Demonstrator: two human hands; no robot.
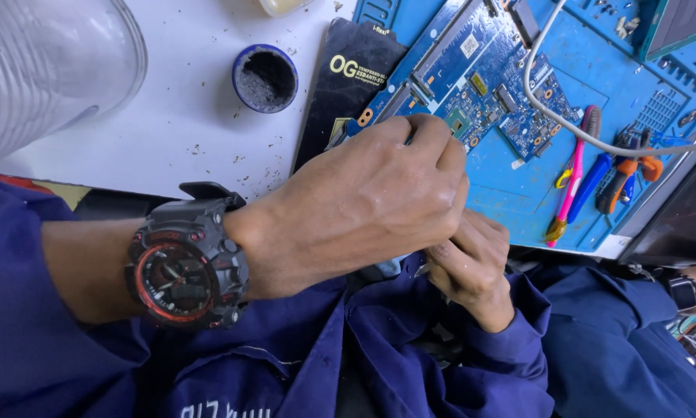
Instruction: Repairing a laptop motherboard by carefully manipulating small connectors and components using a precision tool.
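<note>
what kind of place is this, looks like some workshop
Most likely an electronics repair bench. A bare blue circuit board lies on a blue work mat, with hand tools beside it and a small round tin of grey paste, perhaps flux, nearby.

1 head view, steep downward, close above hands (410, 209) at blue mat (518, 193).

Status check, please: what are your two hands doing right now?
Left hand closed over right hand, fingers bunched. Held item hidden. Blue circuit board lies just beyond.
</note>
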